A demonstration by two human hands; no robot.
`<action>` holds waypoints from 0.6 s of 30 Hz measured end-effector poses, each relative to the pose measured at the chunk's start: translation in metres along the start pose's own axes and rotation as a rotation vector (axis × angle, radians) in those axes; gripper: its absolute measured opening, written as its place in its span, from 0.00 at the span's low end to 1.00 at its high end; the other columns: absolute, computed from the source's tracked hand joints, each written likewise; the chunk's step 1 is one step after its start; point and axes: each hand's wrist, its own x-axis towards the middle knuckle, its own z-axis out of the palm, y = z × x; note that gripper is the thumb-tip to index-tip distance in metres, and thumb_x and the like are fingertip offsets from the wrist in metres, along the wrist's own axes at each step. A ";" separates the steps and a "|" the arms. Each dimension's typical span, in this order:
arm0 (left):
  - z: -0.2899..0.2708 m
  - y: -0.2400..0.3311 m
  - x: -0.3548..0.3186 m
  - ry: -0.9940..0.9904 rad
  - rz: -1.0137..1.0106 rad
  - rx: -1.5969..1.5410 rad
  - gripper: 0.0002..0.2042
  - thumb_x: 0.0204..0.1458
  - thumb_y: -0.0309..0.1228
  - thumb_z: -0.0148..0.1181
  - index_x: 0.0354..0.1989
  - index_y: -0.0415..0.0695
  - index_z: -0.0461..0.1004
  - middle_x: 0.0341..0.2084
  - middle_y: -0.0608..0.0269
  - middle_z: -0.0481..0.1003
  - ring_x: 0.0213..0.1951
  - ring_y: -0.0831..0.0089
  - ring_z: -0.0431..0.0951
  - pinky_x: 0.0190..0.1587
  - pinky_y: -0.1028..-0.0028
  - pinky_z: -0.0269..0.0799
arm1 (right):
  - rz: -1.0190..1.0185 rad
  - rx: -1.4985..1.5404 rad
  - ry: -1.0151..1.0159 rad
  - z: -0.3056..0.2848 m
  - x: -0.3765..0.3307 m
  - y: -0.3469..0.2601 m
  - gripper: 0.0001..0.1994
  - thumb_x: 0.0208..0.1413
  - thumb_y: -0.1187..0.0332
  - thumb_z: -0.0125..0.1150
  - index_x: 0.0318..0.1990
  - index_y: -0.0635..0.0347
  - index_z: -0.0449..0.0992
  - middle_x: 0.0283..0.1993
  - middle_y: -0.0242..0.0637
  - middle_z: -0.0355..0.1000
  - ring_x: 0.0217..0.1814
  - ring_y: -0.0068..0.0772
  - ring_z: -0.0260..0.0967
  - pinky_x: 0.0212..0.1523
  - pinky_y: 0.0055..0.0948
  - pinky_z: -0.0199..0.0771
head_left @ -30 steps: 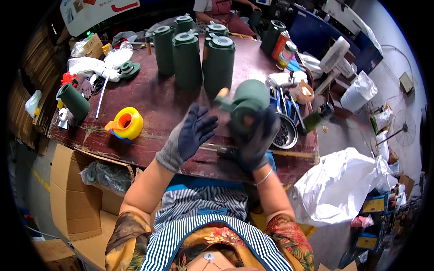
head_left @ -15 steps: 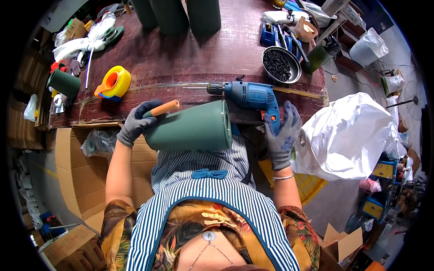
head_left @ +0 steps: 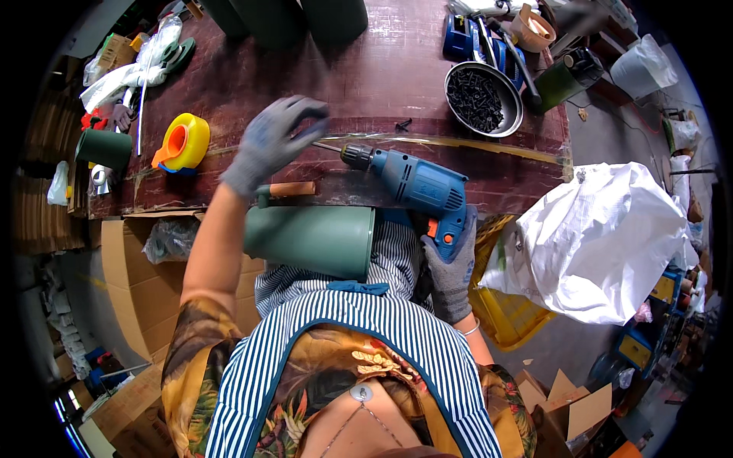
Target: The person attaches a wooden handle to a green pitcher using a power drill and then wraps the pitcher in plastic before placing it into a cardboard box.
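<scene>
My right hand, in a grey glove, is wrapped round the grip of a blue power drill. The drill lies along the table's near edge, its bit pointing left. Over the table, my gloved left hand is beside the bit's tip, its fingers curved with a gap between them and the thumb; nothing shows in it. A dark green cylinder with a brown handle rests on its side across my lap against the table edge, touched by neither hand. A few black screws lie beyond the drill.
A metal bowl of black screws stands at the table's right. On the left are a yellow tape roll and another green cylinder. Several green cylinders stand at the back. A white sack bulges beside the table's right edge.
My left hand has let go of the cylinder and moved up beside the drill bit. My right hand has closed on the drill's grip and drawn it nearer. The cylinder has settled on my lap.
</scene>
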 end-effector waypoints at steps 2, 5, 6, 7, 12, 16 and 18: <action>0.035 0.022 0.051 0.000 -0.022 -0.090 0.15 0.54 0.39 0.66 0.46 0.46 0.77 0.44 0.56 0.78 0.50 0.57 0.77 0.55 0.62 0.72 | 0.066 0.057 -0.040 -0.005 0.006 -0.002 0.51 0.48 0.66 0.74 0.75 0.64 0.45 0.75 0.55 0.50 0.76 0.54 0.52 0.73 0.43 0.55; 0.091 0.049 0.098 -0.118 -0.087 0.321 0.18 0.53 0.48 0.66 0.44 0.49 0.78 0.46 0.56 0.76 0.51 0.57 0.75 0.54 0.59 0.70 | 0.009 0.009 -0.034 -0.007 0.009 0.000 0.51 0.48 0.65 0.74 0.75 0.63 0.45 0.75 0.55 0.50 0.75 0.54 0.54 0.72 0.43 0.57; 0.098 0.055 0.108 -0.183 -0.116 0.363 0.19 0.52 0.48 0.66 0.45 0.49 0.78 0.47 0.56 0.76 0.52 0.56 0.75 0.54 0.59 0.70 | 0.009 -0.002 -0.031 -0.007 0.010 0.001 0.51 0.48 0.65 0.74 0.75 0.63 0.45 0.75 0.55 0.51 0.75 0.54 0.54 0.72 0.43 0.57; 0.104 0.058 0.116 -0.248 -0.147 0.405 0.19 0.52 0.48 0.66 0.46 0.49 0.78 0.47 0.56 0.76 0.52 0.56 0.75 0.54 0.58 0.70 | 0.008 -0.013 -0.031 -0.007 0.009 0.001 0.51 0.48 0.65 0.74 0.75 0.63 0.45 0.75 0.55 0.51 0.75 0.54 0.54 0.72 0.43 0.57; 0.103 0.031 0.119 -0.210 -0.188 0.084 0.14 0.51 0.39 0.67 0.41 0.44 0.80 0.41 0.53 0.79 0.47 0.56 0.79 0.51 0.60 0.73 | 0.004 -0.013 -0.035 -0.008 0.010 -0.002 0.51 0.48 0.65 0.74 0.75 0.62 0.46 0.75 0.54 0.51 0.75 0.53 0.55 0.72 0.43 0.57; 0.075 -0.004 0.086 -0.046 -0.248 -0.690 0.08 0.56 0.29 0.64 0.43 0.40 0.79 0.37 0.62 0.80 0.40 0.73 0.78 0.48 0.72 0.75 | 0.015 0.054 -0.063 -0.007 0.011 0.001 0.51 0.48 0.65 0.74 0.75 0.62 0.46 0.75 0.54 0.51 0.75 0.52 0.55 0.72 0.42 0.57; 0.055 -0.016 0.056 -0.014 -0.375 -1.104 0.09 0.60 0.30 0.62 0.46 0.42 0.76 0.41 0.61 0.80 0.42 0.75 0.79 0.49 0.73 0.77 | 0.026 0.116 -0.080 -0.010 0.010 0.003 0.50 0.48 0.68 0.74 0.75 0.63 0.47 0.75 0.52 0.52 0.75 0.48 0.55 0.72 0.40 0.56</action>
